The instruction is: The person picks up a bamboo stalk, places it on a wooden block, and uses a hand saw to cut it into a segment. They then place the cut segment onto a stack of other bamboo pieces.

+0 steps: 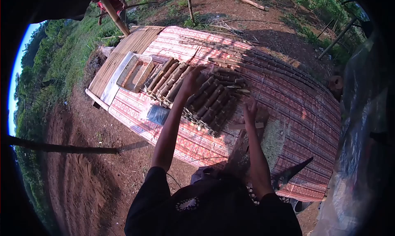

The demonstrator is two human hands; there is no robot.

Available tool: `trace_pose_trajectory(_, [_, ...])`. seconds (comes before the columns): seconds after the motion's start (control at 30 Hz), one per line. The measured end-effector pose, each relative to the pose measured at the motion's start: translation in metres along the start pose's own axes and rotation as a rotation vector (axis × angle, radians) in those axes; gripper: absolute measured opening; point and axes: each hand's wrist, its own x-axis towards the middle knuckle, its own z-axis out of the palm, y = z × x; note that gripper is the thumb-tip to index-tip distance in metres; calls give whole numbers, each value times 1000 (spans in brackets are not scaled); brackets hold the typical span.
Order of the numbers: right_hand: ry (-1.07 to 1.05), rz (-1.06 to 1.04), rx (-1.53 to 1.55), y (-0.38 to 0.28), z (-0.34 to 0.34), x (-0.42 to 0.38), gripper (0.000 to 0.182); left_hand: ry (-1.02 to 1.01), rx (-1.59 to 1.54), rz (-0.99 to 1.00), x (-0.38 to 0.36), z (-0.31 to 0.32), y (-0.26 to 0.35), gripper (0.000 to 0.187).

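My left hand (190,82) reaches over a stack of cut, knobbly brown stem pieces (210,97). Its fingers look curled at the top of the stack, but shade hides what they hold. My right hand (249,112) is raised right of the stack, fingers drawn together; anything in them is too dark to make out. Just below it, a small flat wooden strip (242,126) lies across a dark wooden plank (238,153) that runs toward my body. More stem pieces (168,77) lie in rows left of my left hand.
A patterned red cloth (189,147) covers the bamboo platform (119,51). On it are a rectangular basket (133,73), a blue plastic packet (157,114), long uncut stems (263,63), sawdust (275,141) and a pointed dark blade (298,169). Another person (113,3) is in the background.
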Motion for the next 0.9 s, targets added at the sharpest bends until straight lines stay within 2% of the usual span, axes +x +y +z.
trace_pose_trajectory(0.07, [-98, 267, 102, -26, 1, 48, 44, -32, 103, 6, 3, -5, 26, 39])
trace_pose_trajectory(0.1, [-88, 263, 100, -30, 3, 62, 44, -55, 209, 7, 4, -7, 35, 40])
trace_pose_trajectory(0.13, [-112, 280, 116, -31, 5, 74, 43, 2, 167, 100, 4, -8, 33, 37])
trace_pose_trajectory(0.17, [-142, 297, 133, -31, 6, 82, 43, 2, 162, 102, 3, -12, 30, 37])
trace_pose_trajectory(0.27, [-134, 342, 154, 14, 15, 89, 41, 75, 148, -45, -1, -30, 38, 24])
trace_pose_trajectory(0.33, [-121, 359, 135, 36, 15, 91, 40, 80, 140, -77, -2, -38, 35, 25])
trace_pose_trajectory(0.4, [-93, 329, -91, 45, 20, 95, 38, 114, 128, -118, -3, -41, 34, 26])
trace_pose_trajectory(0.43, [-96, 331, -88, 43, 26, 101, 38, 114, 132, -120, -4, -42, 35, 26])
trace_pose_trajectory(0.5, [-254, 211, -190, 36, 43, 111, 38, 112, 50, -263, -6, -37, 40, 25])
trace_pose_trajectory(0.53, [-287, 122, -140, 37, 59, 119, 38, 108, -38, -273, -3, -32, 43, 21])
trace_pose_trajectory(0.57, [-286, 117, -140, 37, 74, 129, 38, 73, -2, -265, -7, -24, 17, 20])
trace_pose_trajectory(0.63, [-443, 6, -158, 26, 109, 142, 38, 53, 29, -299, -6, -17, 27, 20])
trace_pose_trajectory(0.77, [-550, -37, -268, 41, 167, 163, 36, 111, -103, -370, -9, -7, 31, 19])
trace_pose_trajectory(0.83, [-593, 128, -171, 60, 192, 173, 37, 90, -62, -376, -11, -7, 21, 20])
trace_pose_trajectory(0.9, [-615, 117, -65, 60, 188, 179, 31, 106, -99, -378, -16, -7, 13, 20])
